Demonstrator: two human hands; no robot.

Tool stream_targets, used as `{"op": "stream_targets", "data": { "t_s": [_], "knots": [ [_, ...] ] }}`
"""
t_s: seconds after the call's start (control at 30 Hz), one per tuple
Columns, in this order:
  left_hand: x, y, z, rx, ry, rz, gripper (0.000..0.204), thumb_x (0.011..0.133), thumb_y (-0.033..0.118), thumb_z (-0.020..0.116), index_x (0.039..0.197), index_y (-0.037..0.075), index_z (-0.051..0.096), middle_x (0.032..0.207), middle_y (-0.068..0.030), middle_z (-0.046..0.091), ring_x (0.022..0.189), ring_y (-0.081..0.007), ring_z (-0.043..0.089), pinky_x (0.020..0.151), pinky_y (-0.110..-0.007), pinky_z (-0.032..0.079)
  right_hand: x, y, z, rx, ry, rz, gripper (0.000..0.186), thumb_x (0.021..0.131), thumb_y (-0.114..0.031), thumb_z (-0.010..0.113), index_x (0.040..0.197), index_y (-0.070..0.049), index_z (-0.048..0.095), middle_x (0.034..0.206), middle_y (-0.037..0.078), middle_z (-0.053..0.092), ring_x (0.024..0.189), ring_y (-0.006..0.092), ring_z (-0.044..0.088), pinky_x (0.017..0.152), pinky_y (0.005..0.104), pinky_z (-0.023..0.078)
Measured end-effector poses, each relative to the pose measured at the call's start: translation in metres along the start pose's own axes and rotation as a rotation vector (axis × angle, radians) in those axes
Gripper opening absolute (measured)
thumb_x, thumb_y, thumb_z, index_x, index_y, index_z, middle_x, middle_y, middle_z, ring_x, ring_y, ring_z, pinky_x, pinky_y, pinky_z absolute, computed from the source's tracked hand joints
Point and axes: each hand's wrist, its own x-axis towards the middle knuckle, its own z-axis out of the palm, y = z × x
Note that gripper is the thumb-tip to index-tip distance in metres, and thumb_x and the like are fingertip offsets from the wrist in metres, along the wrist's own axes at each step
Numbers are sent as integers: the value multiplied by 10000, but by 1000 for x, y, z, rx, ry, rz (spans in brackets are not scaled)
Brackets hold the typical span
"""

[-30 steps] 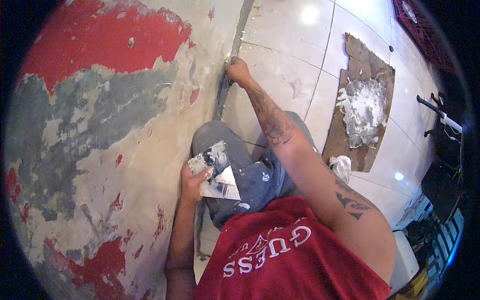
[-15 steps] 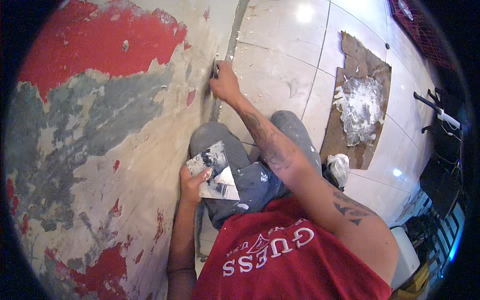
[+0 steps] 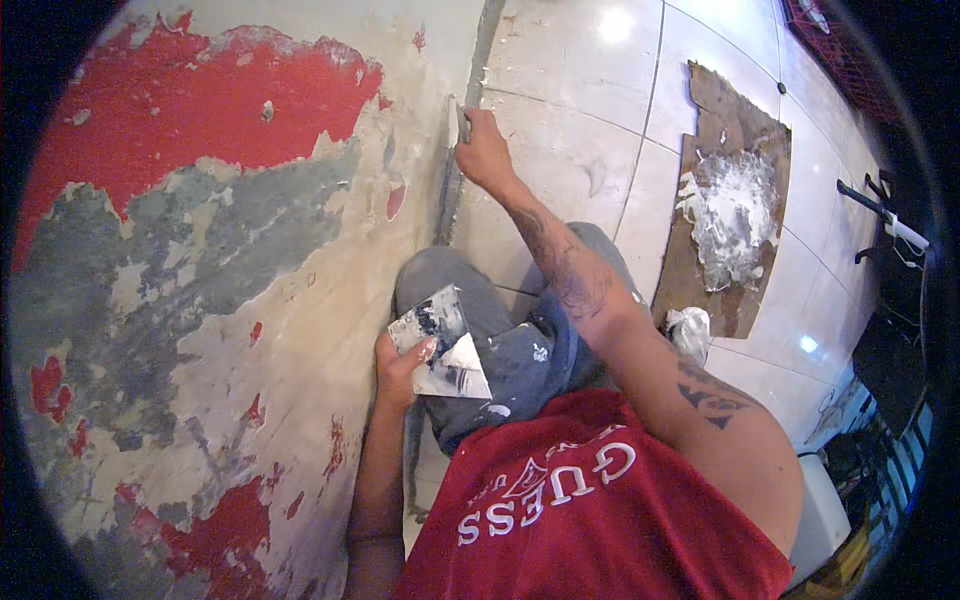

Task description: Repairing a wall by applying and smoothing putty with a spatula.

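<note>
My left hand [image 3: 400, 368] is closed on a flat metal plate [image 3: 462, 372] smeared with white and dark filler, its thumb on top, held above my left thigh. With my arm stretched forward, my right hand [image 3: 484, 152] is closed around a putty knife [image 3: 461, 122] down where the wall meets the floor. Its blade stands close to the wall's lower edge; I cannot tell whether it touches. Beside both hands, the wall [image 3: 300, 330] is patchy, with beige filler, grey areas and flaking red paint. My fingers hide most of the knife's handle.
A torn brown board [image 3: 680, 255] carrying a heap of white filler [image 3: 735, 215] lies on the tiled floor [image 3: 570, 140] to the right. A whitish crumpled bag [image 3: 690, 333] sits near my right knee. Crumbs line the wall's base. Dark objects stand at the far right.
My right hand with the putty knife has moved a little farther along the wall's base and slightly right. My left hand keeps the plate over my thigh. The whole view has shifted slightly.
</note>
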Motion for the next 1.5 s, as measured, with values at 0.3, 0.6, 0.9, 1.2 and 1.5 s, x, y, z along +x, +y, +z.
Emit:
{"op": "stream_targets", "data": {
  "t_s": [0.3,0.6,0.9,1.2,1.5],
  "knots": [
    [1,-3,-3,-28,24,-24,274,665,27,561,935,-24,548,852,-80,594,741,-165,574,681,-277,451,-19,-51,-12,-179,-94,-43,375,621,-40,507,981,22,425,953,198,463,850,368,512,714,434,437],
    [-5,-5,-7,8,54,35,331,656,36,572,978,-14,515,853,-70,580,733,-167,561,672,-287,455,-14,7,-29,225,-202,282,343,645,-98,496,972,4,504,942,232,547,874,372,532,748,421,421],
    [6,-10,-3,27,30,14,288,661,21,563,945,-22,536,841,-72,587,730,-162,565,679,-281,449,51,59,26,131,-177,320,284,636,-118,481,862,38,554,814,249,579,810,378,558,744,414,432],
    [0,-13,-13,22,44,0,384,654,21,534,1034,2,476,926,-91,565,806,-191,557,739,-300,442,-8,-38,11,110,-177,309,367,616,-79,483,964,33,508,1017,237,493,976,370,473,846,384,372],
    [-1,-9,-7,137,122,-36,313,659,38,567,963,-21,521,877,-90,581,781,-178,563,713,-297,443,-13,25,-6,156,-126,381,315,640,-117,481,919,17,539,900,252,535,838,388,524,730,428,425]
  ]
}}
